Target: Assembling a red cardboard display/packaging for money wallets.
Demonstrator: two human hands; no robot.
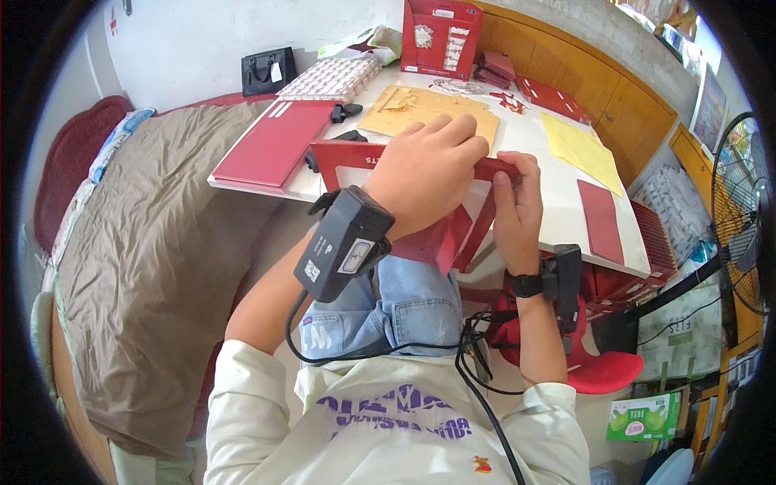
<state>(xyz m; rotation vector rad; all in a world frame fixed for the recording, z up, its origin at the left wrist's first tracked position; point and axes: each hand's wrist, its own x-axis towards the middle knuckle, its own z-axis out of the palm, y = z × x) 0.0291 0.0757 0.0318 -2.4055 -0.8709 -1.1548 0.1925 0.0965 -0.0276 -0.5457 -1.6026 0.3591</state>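
Observation:
My left hand (428,170) grips the top of a red cardboard box piece (440,238) with a cut-out window, held above my lap at the white table's front edge. My right hand (517,202) pinches the same red piece at its right side, fingers folded over the edge. Both wrists carry black strapped devices with cables running down to my chest. The lower part of the red piece hangs between my hands; my left hand hides its upper middle.
On the white table (558,194) lie a flat red folder (275,141), brown envelopes (428,109), a yellow sheet (582,149), a red strip (602,218) and an upright red box (440,36). A bed with a brown cover (145,242) is at left, a fan (740,210) at right.

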